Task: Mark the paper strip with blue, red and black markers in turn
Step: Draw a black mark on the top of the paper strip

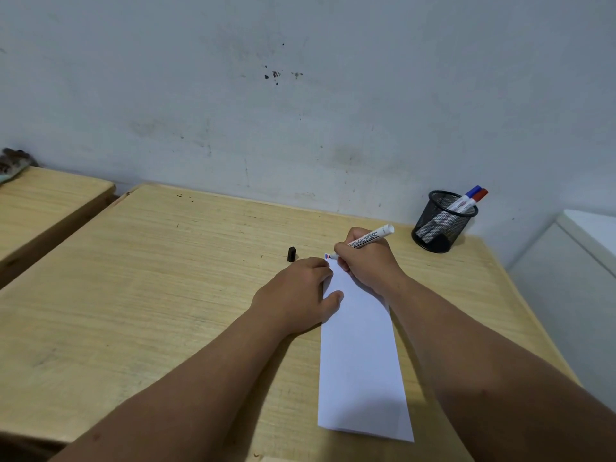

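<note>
A: From the head camera, where is the paper strip (361,355)?

B: Flat on the wooden table (166,295), long and white, running from the near edge up under both hands. The left hand (296,291) lies on its far left edge, fingers loosely curled, thumb pressing the sheet, gripping nothing.

A: And the right hand (366,261)?

B: Fingers clenched around a white marker (368,240), uncapped, its tip down at the strip's far corner, just past the fingertips. Small blue and red marks (327,256) sit there beside the tip.

A: Any writing?

B: The barrel reads something ending in "marker"; the start is hidden by the fingers.

A: What else is around?

B: A black cap (291,254) stands just beyond the left knuckles. Beyond the right hand, well apart, a black mesh cup (443,221) holds a blue-capped marker (466,198) and a red-capped marker (475,200), by the wall (300,95).
</note>
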